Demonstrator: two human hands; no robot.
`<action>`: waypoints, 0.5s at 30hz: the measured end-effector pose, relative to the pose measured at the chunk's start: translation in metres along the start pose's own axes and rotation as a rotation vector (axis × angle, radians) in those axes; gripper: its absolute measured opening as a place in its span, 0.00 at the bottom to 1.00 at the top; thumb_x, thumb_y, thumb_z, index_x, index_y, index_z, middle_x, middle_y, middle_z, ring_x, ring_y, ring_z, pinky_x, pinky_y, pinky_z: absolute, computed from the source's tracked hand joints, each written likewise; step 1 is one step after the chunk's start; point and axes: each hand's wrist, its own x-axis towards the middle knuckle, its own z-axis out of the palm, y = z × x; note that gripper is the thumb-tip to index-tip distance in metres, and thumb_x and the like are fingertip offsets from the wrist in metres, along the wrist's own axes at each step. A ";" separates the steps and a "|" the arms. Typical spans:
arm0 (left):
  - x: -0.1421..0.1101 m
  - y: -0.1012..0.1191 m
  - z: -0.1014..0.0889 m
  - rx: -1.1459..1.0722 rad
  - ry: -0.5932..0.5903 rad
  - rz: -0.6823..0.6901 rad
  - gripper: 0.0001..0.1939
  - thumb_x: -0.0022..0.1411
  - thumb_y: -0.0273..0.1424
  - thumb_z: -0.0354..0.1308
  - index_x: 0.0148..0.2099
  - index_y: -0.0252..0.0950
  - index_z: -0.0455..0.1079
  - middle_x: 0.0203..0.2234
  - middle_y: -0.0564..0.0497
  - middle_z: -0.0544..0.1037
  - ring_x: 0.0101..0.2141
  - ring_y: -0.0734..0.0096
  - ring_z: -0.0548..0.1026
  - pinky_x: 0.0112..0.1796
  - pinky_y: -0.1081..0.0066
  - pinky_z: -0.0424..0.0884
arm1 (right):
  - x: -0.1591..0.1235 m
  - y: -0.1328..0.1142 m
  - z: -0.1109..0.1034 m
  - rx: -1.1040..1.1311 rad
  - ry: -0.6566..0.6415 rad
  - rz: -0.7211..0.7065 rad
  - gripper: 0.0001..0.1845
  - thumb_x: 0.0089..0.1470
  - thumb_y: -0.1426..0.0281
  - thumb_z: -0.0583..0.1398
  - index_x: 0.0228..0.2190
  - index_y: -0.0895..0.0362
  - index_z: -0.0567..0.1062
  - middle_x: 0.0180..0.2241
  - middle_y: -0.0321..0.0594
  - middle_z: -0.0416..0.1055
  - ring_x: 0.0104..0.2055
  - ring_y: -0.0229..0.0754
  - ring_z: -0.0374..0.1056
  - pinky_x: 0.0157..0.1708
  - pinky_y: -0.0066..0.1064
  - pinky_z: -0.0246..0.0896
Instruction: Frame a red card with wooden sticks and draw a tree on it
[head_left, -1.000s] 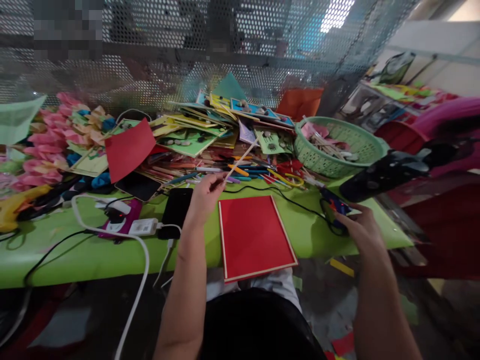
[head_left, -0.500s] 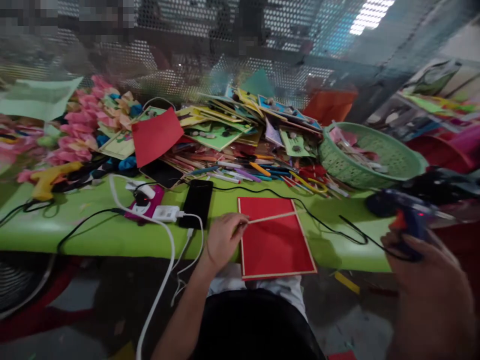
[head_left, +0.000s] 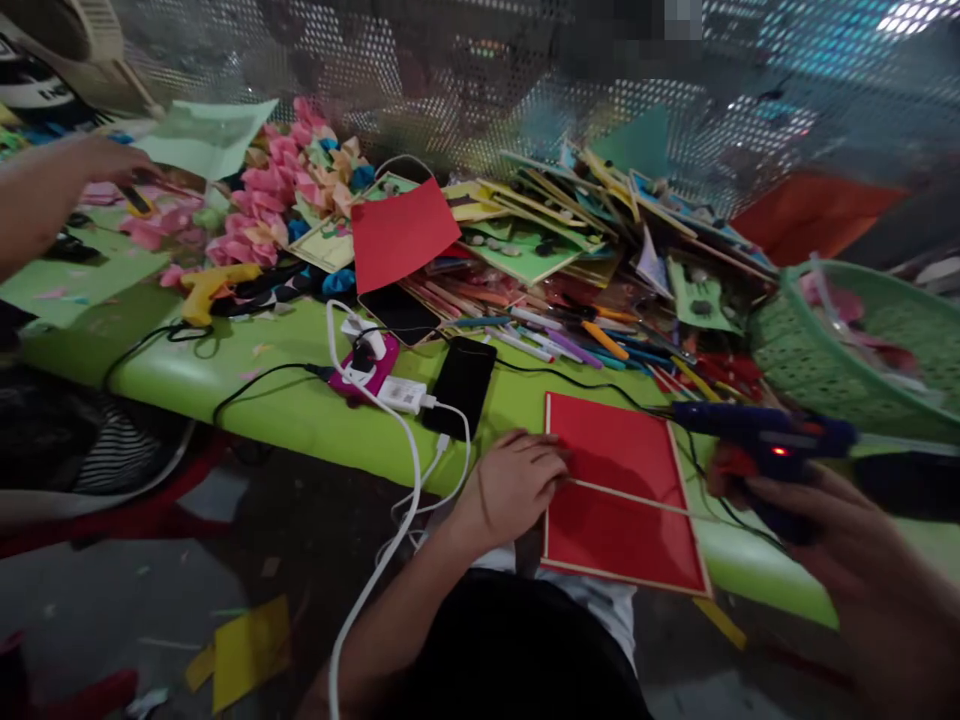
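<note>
A red card edged with thin pale strips lies at the table's front edge, slightly overhanging it. My left hand is closed on one end of a thin wooden stick, at the card's left side. The stick crosses the card, and its other end passes beyond the right border. In my right hand is a dark blue glue gun with a red light lit. Its nozzle points left, near the card's top right corner. My right fingers wrap around the handle.
A black phone and a purple power adapter with white cables lie left of the card. Behind are pens, stacked cards and a green basket. A yellow glue gun and another person's hand are at left.
The view has swung left, bringing another person's arm in. My right hand has brought the glue gun in to the card's upper right. The stick now slants down to the right.
</note>
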 end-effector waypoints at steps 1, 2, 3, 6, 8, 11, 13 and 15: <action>0.000 0.000 0.000 0.004 -0.008 -0.001 0.06 0.73 0.25 0.59 0.47 0.38 0.75 0.54 0.50 0.84 0.62 0.62 0.75 0.64 0.56 0.65 | 0.005 -0.002 0.008 -0.035 -0.082 0.026 0.19 0.30 0.56 0.76 0.26 0.54 0.83 0.24 0.44 0.75 0.27 0.49 0.72 0.26 0.38 0.69; 0.000 0.000 -0.001 0.007 -0.015 -0.001 0.06 0.73 0.25 0.59 0.47 0.38 0.75 0.53 0.50 0.84 0.62 0.61 0.75 0.64 0.56 0.65 | 0.010 -0.004 0.015 -0.061 -0.154 0.049 0.21 0.32 0.54 0.76 0.25 0.55 0.83 0.22 0.43 0.74 0.26 0.45 0.70 0.25 0.36 0.66; 0.000 0.001 -0.002 0.006 -0.021 0.000 0.05 0.72 0.25 0.59 0.47 0.38 0.75 0.53 0.50 0.84 0.62 0.61 0.75 0.64 0.56 0.65 | 0.015 -0.006 0.023 -0.099 -0.218 0.060 0.22 0.35 0.51 0.76 0.25 0.56 0.82 0.22 0.42 0.73 0.25 0.42 0.67 0.25 0.33 0.63; 0.000 0.001 -0.003 -0.016 -0.026 0.010 0.06 0.73 0.25 0.59 0.48 0.39 0.75 0.54 0.51 0.84 0.63 0.63 0.74 0.64 0.56 0.64 | 0.025 -0.012 0.041 -0.237 -0.333 0.012 0.27 0.42 0.45 0.73 0.25 0.57 0.80 0.23 0.40 0.73 0.25 0.37 0.62 0.25 0.31 0.56; 0.000 0.001 -0.004 -0.027 -0.026 0.013 0.06 0.73 0.25 0.58 0.49 0.39 0.75 0.54 0.51 0.84 0.63 0.63 0.74 0.64 0.56 0.64 | 0.029 -0.015 0.052 -0.310 -0.378 -0.029 0.30 0.44 0.41 0.71 0.26 0.57 0.79 0.23 0.39 0.71 0.25 0.37 0.60 0.25 0.31 0.54; 0.000 0.002 -0.005 -0.027 -0.033 0.018 0.06 0.73 0.26 0.58 0.49 0.38 0.75 0.53 0.49 0.84 0.63 0.61 0.74 0.64 0.55 0.63 | 0.034 -0.016 0.063 -0.441 -0.398 -0.046 0.36 0.46 0.36 0.66 0.30 0.58 0.80 0.20 0.36 0.67 0.24 0.38 0.59 0.25 0.32 0.51; 0.000 0.002 -0.006 -0.025 -0.036 0.022 0.06 0.73 0.26 0.58 0.49 0.38 0.75 0.53 0.49 0.84 0.63 0.61 0.74 0.64 0.55 0.63 | 0.037 -0.013 0.066 -0.541 -0.386 -0.040 0.41 0.46 0.32 0.64 0.35 0.59 0.80 0.19 0.35 0.66 0.23 0.39 0.58 0.23 0.32 0.49; 0.000 0.002 -0.006 -0.019 -0.037 0.028 0.07 0.73 0.25 0.57 0.49 0.38 0.75 0.52 0.49 0.84 0.62 0.62 0.74 0.64 0.56 0.64 | 0.039 -0.010 0.066 -0.627 -0.380 -0.055 0.41 0.46 0.31 0.61 0.34 0.58 0.79 0.18 0.34 0.65 0.22 0.40 0.58 0.23 0.32 0.48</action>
